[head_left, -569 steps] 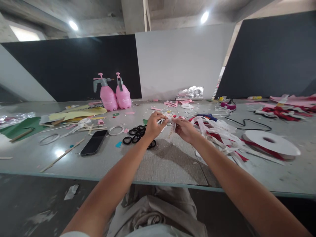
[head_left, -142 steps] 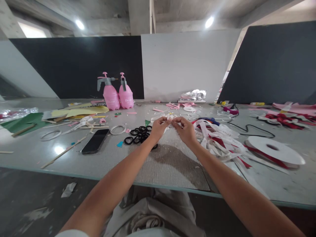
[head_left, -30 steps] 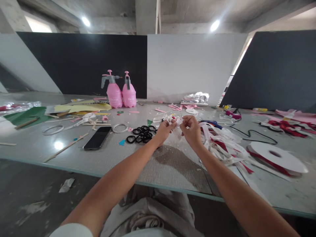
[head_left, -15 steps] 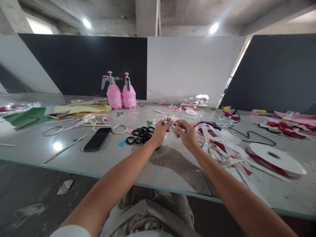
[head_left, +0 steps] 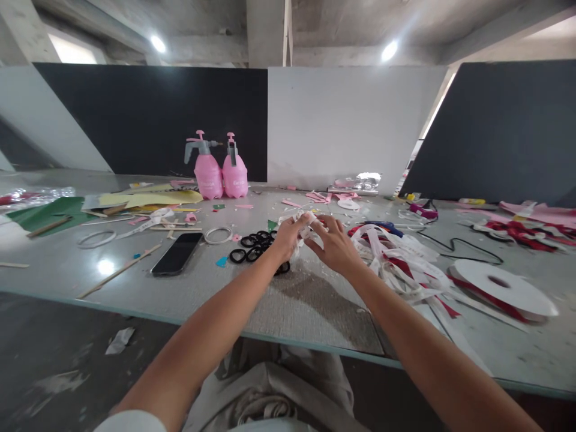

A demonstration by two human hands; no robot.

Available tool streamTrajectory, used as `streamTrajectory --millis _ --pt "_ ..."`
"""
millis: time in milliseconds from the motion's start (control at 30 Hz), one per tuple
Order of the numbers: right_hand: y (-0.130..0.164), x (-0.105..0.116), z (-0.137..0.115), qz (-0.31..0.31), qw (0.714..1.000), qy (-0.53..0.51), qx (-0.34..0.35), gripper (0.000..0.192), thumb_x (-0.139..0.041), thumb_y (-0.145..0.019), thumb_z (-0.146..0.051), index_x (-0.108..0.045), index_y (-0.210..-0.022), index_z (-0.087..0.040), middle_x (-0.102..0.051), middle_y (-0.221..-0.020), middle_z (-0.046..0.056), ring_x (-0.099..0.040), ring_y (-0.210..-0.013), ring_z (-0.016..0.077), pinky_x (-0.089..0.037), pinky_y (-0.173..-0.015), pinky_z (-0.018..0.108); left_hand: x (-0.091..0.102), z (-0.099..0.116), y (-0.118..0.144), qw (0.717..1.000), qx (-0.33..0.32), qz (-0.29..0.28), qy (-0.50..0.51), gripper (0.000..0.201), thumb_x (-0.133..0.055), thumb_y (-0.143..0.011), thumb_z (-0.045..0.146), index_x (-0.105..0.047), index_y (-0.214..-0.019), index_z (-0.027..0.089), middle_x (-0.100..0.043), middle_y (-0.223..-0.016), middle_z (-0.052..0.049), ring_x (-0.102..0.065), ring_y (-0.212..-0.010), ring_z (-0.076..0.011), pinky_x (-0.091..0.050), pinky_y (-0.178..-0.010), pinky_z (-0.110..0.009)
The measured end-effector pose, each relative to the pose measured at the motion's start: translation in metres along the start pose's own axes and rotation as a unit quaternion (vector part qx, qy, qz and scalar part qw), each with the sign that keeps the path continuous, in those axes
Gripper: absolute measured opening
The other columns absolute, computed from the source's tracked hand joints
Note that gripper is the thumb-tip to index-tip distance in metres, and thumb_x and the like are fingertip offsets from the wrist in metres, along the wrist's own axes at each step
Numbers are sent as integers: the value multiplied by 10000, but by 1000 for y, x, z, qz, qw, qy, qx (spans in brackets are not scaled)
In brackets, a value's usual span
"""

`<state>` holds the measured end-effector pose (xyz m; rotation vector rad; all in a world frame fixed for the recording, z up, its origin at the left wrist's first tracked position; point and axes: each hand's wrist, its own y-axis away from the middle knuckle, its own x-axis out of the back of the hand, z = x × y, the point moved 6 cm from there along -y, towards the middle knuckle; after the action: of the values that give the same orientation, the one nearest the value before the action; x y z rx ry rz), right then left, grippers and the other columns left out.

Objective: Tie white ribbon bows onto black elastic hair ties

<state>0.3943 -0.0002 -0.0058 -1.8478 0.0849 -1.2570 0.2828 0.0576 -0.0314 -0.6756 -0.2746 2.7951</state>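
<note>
A small bunch of white ribbon (head_left: 305,221) is being pinched in the grip of the left hand (head_left: 288,235), whose fingers are being kept curled shut around it above the middle of the tabletop (head_left: 315,300). The right hand (head_left: 332,243) is being held just beside it with its fingers spread and loose; nothing is being clasped in it, though its fingertips are being kept close to the bunch, and whether they are touching it cannot be told. How the ribbon is folded or knotted is being hidden by the left fingers.

Directly below the hands a bare strip of tabletop is being left free, running back to the near edge, where the person's lap is being cut off by the frame. To the left, a cluster of black rings (head_left: 254,246) is lying just beside the left wrist, with a dark phone (head_left: 177,254) farther out and a thin wooden stick (head_left: 119,272) beyond it. To the right, the room is being crowded by a loose heap of white and red ribbon strips (head_left: 400,258), touching or nearly touching the right wrist, and by a flat white ribbon spool (head_left: 501,287) near the edge. Two pink spray bottles (head_left: 220,171) are standing upright well apart at the far side, against the dark panel. The small scraps around them are too small to be made out.
</note>
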Motion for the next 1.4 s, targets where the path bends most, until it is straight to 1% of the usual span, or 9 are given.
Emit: streamTrajectory --millis 100,200,400,533,700,900,1133,1267,1400 --pt "-1 -1 -1 -5 1000 -5 3 512 -477 -919 -483 -492 -1379 -257 -459 -1370 154 -455 -1194 336 -383 -1009 531 -3 2 3 999 17 -21 -37 477 -768 -629 560 -665 -813 132 -598 -668 -7 -500 -560 -92 -383 -549 -223" --pt "-2 -7 11 38 985 -158 -60 477 -410 -944 -492 -526 -1341 -253 -576 -1197 125 -541 -1082 272 -448 -933 447 -6 7 6 994 -2 -29 -109 455 -737 -662 563 -678 -809 136 -572 -645 2 -481 -564 -93 -387 -572 -233" --pt "-3 -4 33 108 878 -421 -199 369 -602 -833 -437 -659 -1099 -188 -595 -735 3 -519 -608 133 -451 -598 273 -10 22 8 976 -74 -35 -203 359 -600 -792 491 -703 -816 148 -465 -556 31 -381 -498 -82 -298 -516 -240" --pt "-9 19 27 127 815 -519 -224 367 -663 -771 -346 -662 -1112 -212 -556 -722 -20 -469 -559 99 -433 -553 254 -27 40 17 975 -84 -99 -183 402 -685 -742 390 -676 -1083 178 -471 -616 44 -356 -512 -71 -283 -514 -233" --pt "-3 55 -5 116 771 -595 -195 435 -638 -791 -324 -629 -1222 -264 -493 -696 -28 -424 -552 102 -442 -551 269 -53 68 53 971 -98 -148 -159 486 -694 -757 356 -619 -1221 234 -431 -638 47 -396 -563 -79 -324 -533 -220" --pt "30 73 -57 130 742 -627 -198 658 -602 -785 -300 -453 -1426 -307 -384 -613 -51 -400 -517 123 -420 -507 272 -61 73 116 977 -127 -52 -162 470 -589 -851 303 -554 -1319 282 -568 -721 2 -543 -644 -131 -474 -649 -280" --pt "54 68 -76 188 714 -621 -262 682 -632 -789 -301 -423 -1435 -371 -513 -670 -23 -444 -534 126 -416 -469 257 -68 82 162 912 -179 -24 -369 407 -555 -878 314 -606 -1281 335 -669 -1035 -83 -555 -1145 -256 -388 -1047 -400" --pt "63 61 -86 147 724 -621 -263 649 -658 -785 -326 -475 -1406 -352 -546 -659 -16 -466 -527 133 -410 -465 269 -51 70 171 930 -148 40 -334 405 -489 -917 388 -601 -1298 308 -666 -878 -61 -608 -838 -202 -501 -794 -328" --pt "70 55 -89 124 724 -622 -271 615 -680 -781 -334 -525 -1376 -322 -558 -675 -5 -467 -534 130 -398 -461 261 -38 57 175 957 -106 97 -253 485 -568 -872 420 -564 -1341 297 -583 -699 -6 -441 -550 -112 -384 -492 -229"
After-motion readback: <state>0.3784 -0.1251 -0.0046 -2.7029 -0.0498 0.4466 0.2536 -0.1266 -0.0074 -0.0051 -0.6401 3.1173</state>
